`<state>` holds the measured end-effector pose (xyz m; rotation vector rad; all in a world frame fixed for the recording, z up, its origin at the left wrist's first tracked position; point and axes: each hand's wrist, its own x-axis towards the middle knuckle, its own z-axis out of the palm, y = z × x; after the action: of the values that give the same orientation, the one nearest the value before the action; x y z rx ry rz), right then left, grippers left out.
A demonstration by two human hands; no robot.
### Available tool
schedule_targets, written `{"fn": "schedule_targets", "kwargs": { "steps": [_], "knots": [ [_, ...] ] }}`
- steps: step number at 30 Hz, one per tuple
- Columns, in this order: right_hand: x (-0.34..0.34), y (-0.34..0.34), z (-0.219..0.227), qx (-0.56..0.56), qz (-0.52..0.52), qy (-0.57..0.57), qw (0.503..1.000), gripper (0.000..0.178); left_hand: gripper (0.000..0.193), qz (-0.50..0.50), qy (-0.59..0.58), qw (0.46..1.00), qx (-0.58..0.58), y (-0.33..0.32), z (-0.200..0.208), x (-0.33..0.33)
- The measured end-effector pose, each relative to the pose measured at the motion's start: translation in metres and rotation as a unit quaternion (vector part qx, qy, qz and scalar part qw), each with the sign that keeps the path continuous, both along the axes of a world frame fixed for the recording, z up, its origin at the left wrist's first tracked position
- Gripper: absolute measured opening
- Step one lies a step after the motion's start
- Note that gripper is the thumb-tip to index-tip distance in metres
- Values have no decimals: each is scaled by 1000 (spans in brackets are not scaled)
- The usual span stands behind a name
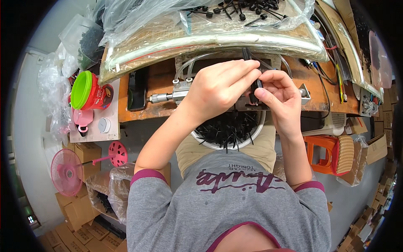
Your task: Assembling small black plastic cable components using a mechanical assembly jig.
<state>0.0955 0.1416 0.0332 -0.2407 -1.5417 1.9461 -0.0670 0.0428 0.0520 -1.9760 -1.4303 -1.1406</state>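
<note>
In front of my chest, both hands meet over a metal fixture on the workbench. A thin black plastic piece (255,86) runs upright between them. My left hand (224,86) reaches across from the left, its fingertips pinched together at the upper part of that piece. Lower down, my right hand (280,94) closes on it with thumb and curled fingers. The metal fixture (181,89), with a cylinder and clear hoses, is partly hidden under my hands. Between my knees is a white round tub (262,128) filled with thin black plastic pieces (228,128).
A plastic-covered tray (168,46) along the back holds black stakes with round heads (247,8). On the left stand a green-rimmed red bucket (86,90), a dark phone-like slab (137,90) and a pink fan (67,172). An orange stool (325,153) is at the right.
</note>
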Motion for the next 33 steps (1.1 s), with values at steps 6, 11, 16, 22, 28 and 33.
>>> {"fn": "schedule_targets", "kwargs": {
  "steps": [6,11,16,22,28,33],
  "knots": [
    [7,-1,-19,184,-108,-43,976,17,32,30,-80,996,-17,-22,-5,-1],
    [3,-12,-34,370,-166,-83,910,14,40,45,-109,990,-76,-29,-27,2],
    [15,-16,-58,475,-183,-89,856,16,34,54,-185,981,-23,-41,-23,4],
    [19,-38,-85,525,-150,-88,833,22,31,114,-223,966,-67,-62,-19,4],
    [-8,-38,-117,640,-46,-58,765,26,35,157,-174,972,-32,-66,-21,9],
    [19,-24,-124,554,-94,-104,820,15,32,134,-230,961,-73,-78,-35,20]
  ]
}}
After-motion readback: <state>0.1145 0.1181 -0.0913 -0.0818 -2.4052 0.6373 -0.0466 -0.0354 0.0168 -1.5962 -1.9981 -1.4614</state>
